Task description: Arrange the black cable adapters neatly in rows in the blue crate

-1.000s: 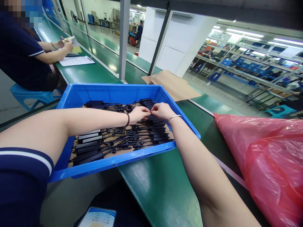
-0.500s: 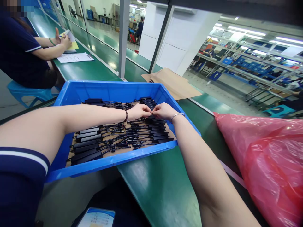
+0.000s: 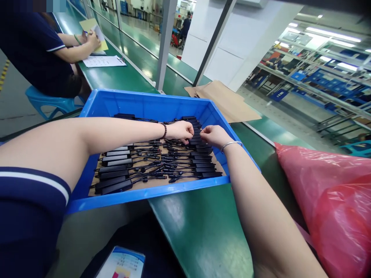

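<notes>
Both my hands are inside a blue plastic crate [image 3: 121,198], over the right-hand row of black box-shaped modules with cables [image 3: 204,164]. My left hand [image 3: 181,131] has its fingers curled at the left, cable side of that row. At the row's right end, my right hand [image 3: 215,136] is closed with thumb and forefinger pinched together, close to a module. Whatever either hand grips is too small or hidden to make out. A second row of modules [image 3: 114,179] lies on the left, partly covered by my left forearm. Cables from both rows meet in the middle over brown cardboard [image 3: 150,184].
The crate rests on a green bench [image 3: 199,227]. Brown paper sheets [image 3: 228,102] lie behind it, and a red plastic bag [image 3: 333,200] bulges at the right. Back left, a seated person [image 3: 37,58] holds papers beside a clipboard [image 3: 104,61].
My two hands have moved apart; before, their fingertips met over the right row. The whole view has shifted, so the crate appears slightly further right and higher.
</notes>
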Available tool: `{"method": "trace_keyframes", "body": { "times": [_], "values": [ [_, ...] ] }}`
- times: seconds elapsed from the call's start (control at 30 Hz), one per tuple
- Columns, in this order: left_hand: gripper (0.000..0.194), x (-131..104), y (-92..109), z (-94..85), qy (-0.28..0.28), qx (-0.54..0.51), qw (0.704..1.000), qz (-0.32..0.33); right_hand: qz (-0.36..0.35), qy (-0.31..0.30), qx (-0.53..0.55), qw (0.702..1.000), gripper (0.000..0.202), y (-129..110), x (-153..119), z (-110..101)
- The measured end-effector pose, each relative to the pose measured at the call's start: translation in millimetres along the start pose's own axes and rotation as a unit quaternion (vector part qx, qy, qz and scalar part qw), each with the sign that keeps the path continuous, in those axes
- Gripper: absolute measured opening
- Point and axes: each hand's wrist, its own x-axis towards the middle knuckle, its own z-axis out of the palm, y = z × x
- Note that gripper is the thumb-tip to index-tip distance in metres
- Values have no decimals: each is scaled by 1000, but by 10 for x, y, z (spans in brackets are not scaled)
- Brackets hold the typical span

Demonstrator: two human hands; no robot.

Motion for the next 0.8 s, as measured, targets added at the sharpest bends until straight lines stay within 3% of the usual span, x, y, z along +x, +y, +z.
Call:
{"method": "trace_keyframes", "body": {
  "times": [0.07, 0.2, 0.33, 0.43, 0.53, 0.6, 0.73, 0.8],
  "values": [
    [19, -42, 108, -104, -76, 151, 986, 5, -1, -3, -1, 1000, 11, -2, 4, 2],
    [22, -217, 264, -115, -158, 392, 905, 35, -16, -9, -4, 1000, 12, 5, 14, 11],
    [36, -370, 259, 78, -192, 498, 845, -17, -32, -16, -4, 999, 13, 15, 14, 19],
    [32, -388, 250, 125, -204, 537, 817, -52, -37, -22, -9, 999, 14, -8, -6, 8],
    [13, -331, 306, 9, -231, 512, 819, -118, -38, -20, -11, 999, 14, -49, -25, -13],
    [12, -268, 353, -116, -228, 488, 835, -114, -37, -10, -9, 999, 14, -73, -29, -23],
    [17, -140, 330, -269, -141, 458, 876, 46, -32, 10, 23, 999, 13, -115, -40, -27],
    [24, -101, 242, -226, -67, 365, 925, 86, -31, 2, 68, 997, 11, -136, -57, -24]
  ]
}}
